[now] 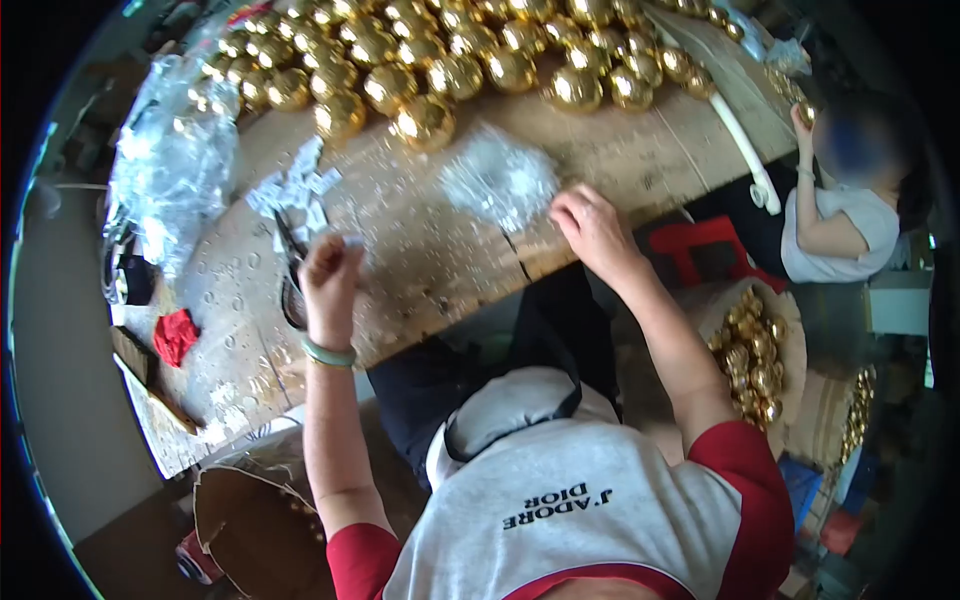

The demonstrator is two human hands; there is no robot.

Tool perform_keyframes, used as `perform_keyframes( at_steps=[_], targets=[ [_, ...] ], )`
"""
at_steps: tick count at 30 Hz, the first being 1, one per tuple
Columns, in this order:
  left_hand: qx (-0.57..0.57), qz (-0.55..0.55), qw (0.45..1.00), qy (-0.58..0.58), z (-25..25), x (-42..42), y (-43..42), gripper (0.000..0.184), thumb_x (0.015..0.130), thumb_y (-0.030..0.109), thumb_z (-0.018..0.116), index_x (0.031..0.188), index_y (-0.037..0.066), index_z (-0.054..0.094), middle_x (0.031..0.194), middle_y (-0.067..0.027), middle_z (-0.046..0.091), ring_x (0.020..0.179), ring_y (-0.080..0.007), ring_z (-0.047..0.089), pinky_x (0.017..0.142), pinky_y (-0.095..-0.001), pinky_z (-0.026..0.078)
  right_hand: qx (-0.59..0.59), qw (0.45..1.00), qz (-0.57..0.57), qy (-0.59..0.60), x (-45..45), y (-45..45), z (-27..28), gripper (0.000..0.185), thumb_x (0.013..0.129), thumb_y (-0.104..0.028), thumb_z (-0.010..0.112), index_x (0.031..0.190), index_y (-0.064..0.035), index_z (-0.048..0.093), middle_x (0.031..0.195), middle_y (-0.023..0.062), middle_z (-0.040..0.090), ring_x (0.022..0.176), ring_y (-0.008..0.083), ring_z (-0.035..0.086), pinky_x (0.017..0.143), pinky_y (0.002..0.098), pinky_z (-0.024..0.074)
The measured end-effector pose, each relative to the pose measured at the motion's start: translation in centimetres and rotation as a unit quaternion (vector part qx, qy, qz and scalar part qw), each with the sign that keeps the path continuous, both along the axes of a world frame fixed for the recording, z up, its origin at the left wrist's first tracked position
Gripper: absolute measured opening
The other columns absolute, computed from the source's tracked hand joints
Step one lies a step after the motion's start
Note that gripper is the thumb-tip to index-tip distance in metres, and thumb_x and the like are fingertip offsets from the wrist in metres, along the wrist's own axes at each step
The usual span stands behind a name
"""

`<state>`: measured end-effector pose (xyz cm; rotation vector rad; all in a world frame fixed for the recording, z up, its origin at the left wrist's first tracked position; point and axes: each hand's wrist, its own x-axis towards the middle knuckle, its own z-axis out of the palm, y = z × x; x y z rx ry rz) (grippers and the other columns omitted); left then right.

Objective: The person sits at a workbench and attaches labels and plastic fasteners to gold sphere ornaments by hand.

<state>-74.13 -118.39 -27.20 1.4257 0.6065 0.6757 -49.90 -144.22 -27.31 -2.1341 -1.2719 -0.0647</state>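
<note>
Two hands (332, 285) (595, 232), one clear heap (500, 178), one dark tool (288, 240), dozens of gold balls (424, 122)

from where i stand, a broad wooden table (640, 165) fills much of the room, its top worn, with pale blotches thick toward the near left corner. a plain grey stretch (55, 340) runs past its left end, wall or floor, i can't tell which. below that corner the ground (125, 540) is dark brown, in shadow. a red stool or chair (680, 240) stands near the table's right side, part hidden. soft daylight-like light lies across the wood, while the right side sits dimmer, with a bright sliver at the far edge.
</note>
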Motion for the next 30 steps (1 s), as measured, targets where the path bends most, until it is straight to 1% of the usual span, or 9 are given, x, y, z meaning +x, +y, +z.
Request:
perform_keyframes(
  at_steps=[3,8,12,18,22,23,24,27,30],
  targets=[
    [-0.06,0.029,0.998,0.013,0.8,0.0,-0.9,0.01,0.085,0.002,0.062,0.087,0.011,0.06,0.071,0.0082,0.053,0.06,0.0,0.045,0.051,-0.0164,0.033,-0.018,1.0,-0.002,0.013,0.1,0.3,0.9,0.008,0.084,-0.008,0.06,0.081,-0.0026,0.055,0.081,0.0143,0.057,0.076,0.035,0.059,0.065,0.0403,0.048],
    [-0.078,0.024,0.996,-0.031,1.3,0.2,-2.4,0.007,0.087,0.005,0.062,0.081,0.008,0.06,0.069,0.005,0.055,0.059,-0.0035,0.045,0.053,-0.0198,0.034,-0.042,0.999,0.0,0.008,0.3,0.0,1.0,0.008,0.085,-0.008,0.059,0.084,-0.0044,0.052,0.083,0.0144,0.057,0.077,0.0356,0.059,0.066,0.0412,0.048],
    [-0.12,0.038,0.99,-0.069,2.5,1.0,-5.6,0.014,0.09,0.009,0.06,0.076,0.007,0.059,0.069,0.0027,0.055,0.058,-0.0055,0.043,0.053,-0.0208,0.033,0.011,1.0,0.0,-0.001,0.6,-0.4,2.0,0.009,0.084,-0.008,0.06,0.084,-0.0043,0.053,0.082,0.0148,0.058,0.078,0.0351,0.059,0.067,0.041,0.048],
    [-0.216,-0.045,0.973,-0.073,3.2,0.4,-11.0,0.018,0.094,0.016,0.054,0.078,0.009,0.051,0.073,-0.0017,0.056,0.062,-0.0081,0.045,0.057,-0.0224,0.035,0.002,0.997,-0.082,-0.005,1.0,-3.7,4.6,0.007,0.08,-0.006,0.062,0.081,-0.0037,0.055,0.08,0.0148,0.061,0.073,0.0343,0.06,0.063,0.0411,0.0487],
    [-0.279,-0.106,0.953,-0.052,2.6,0.6,-13.8,0.019,0.096,0.021,0.052,0.082,0.009,0.053,0.078,-0.0002,0.057,0.065,-0.0076,0.048,0.061,-0.0224,0.039,-0.068,0.985,-0.16,0.015,1.3,-7.1,3.7,0.008,0.075,-0.002,0.062,0.076,-0.0015,0.054,0.07,0.0142,0.059,0.064,0.0313,0.059,0.058,0.0382,0.0472],
    [-0.281,-0.116,0.951,-0.05,2.2,0.8,-14.3,0.017,0.096,0.021,0.052,0.085,0.008,0.055,0.078,0.0,0.058,0.067,-0.0075,0.049,0.061,-0.0223,0.039,-0.021,0.984,-0.173,0.028,1.5,-7.9,3.6,0.009,0.076,-0.001,0.062,0.074,-0.0013,0.054,0.067,0.0138,0.058,0.06,0.0276,0.059,0.056,0.0346,0.0468],
    [-0.288,-0.123,0.949,-0.043,1.9,0.9,-14.8,0.016,0.096,0.02,0.052,0.087,0.007,0.056,0.078,0.0001,0.058,0.068,-0.0074,0.049,0.062,-0.0221,0.04,-0.011,0.978,-0.196,0.063,1.1,-8.3,4.2,0.007,0.077,-0.001,0.062,0.076,-0.0014,0.055,0.064,0.0099,0.058,0.057,0.0179,0.058,0.054,0.0301,0.0454],
    [-0.262,-0.177,0.948,-0.035,1.6,2.0,-15.8,0.019,0.096,0.021,0.05,0.093,0.005,0.059,0.106,-0.0083,0.059,0.076,-0.0106,0.053,0.068,-0.023,0.042,0.057,0.971,-0.123,0.196,-1.4,-8.0,4.7,0.007,0.082,-0.001,0.062,0.077,-0.0009,0.056,0.063,-0.0028,0.053,0.06,0.0027,0.049,0.053,0.0218,0.0415],
    [-0.225,-0.23,0.942,-0.098,1.9,3.5,-16.3,0.021,0.096,0.021,0.05,0.091,0.004,0.059,0.134,-0.0131,0.048,0.086,-0.0113,0.058,0.072,-0.0239,0.046,0.063,0.917,-0.008,0.393,-6.3,-5.5,4.7,0.006,0.085,-0.001,0.06,0.082,-0.0037,0.056,0.072,-0.0058,0.051,0.062,-0.0003,0.046,0.053,0.0163,0.0364]
  ],
)
